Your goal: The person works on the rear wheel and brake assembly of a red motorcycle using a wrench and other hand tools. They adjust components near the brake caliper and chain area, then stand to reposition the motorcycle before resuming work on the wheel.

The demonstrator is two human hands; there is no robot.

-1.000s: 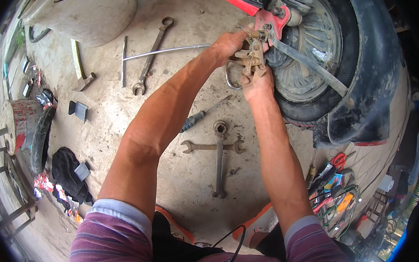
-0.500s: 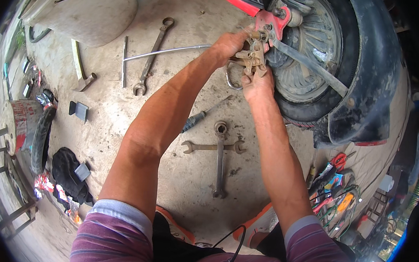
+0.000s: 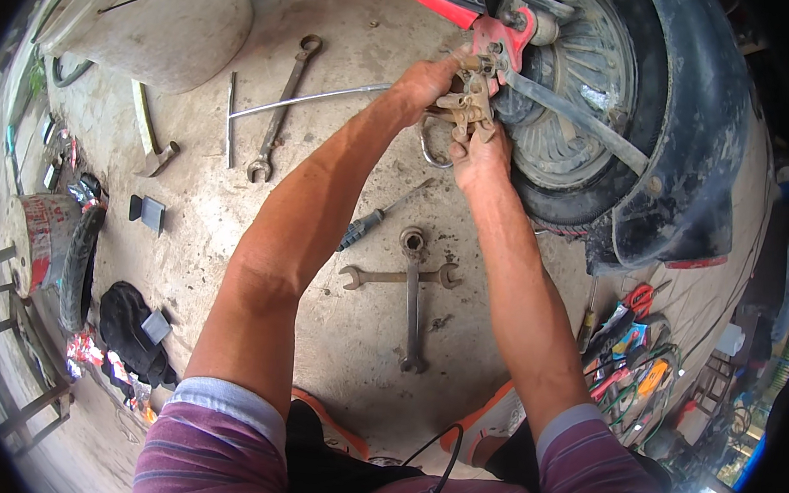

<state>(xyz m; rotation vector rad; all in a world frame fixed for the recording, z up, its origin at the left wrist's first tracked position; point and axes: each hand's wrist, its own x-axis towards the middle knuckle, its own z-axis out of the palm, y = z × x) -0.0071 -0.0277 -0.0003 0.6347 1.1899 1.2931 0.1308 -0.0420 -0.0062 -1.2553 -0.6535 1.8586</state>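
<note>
My left hand [image 3: 426, 87] is closed on the upper left of a dirty, tan metal assembly [image 3: 472, 109], shaped like a brake caliper. My right hand [image 3: 478, 160] grips the lower part of it from below. The assembly is beside a red bracket [image 3: 513, 35] and a grey metal bar [image 3: 574, 120], which crosses the hub [image 3: 568, 158] of a wheel with a black mudguard [image 3: 691, 131]. A curved silver metal piece [image 3: 432, 160] lies just left of my right hand. Some of my fingertips are hidden by the assembly.
On the concrete floor lie a long wrench [image 3: 285, 108], T-handle tool [image 3: 231, 118], hammer [image 3: 150, 153], screwdriver [image 3: 364, 226] and two crossed wrenches [image 3: 413, 308]. A white bucket [image 3: 180, 26], a drum [image 3: 38, 242] and black cloth [image 3: 129, 318] are leftward; assorted tools [image 3: 635, 367] lie at right.
The view has shifted slightly, with the wheel and bracket a little further left in the picture. My hands stay on the assembly with almost no visible movement.
</note>
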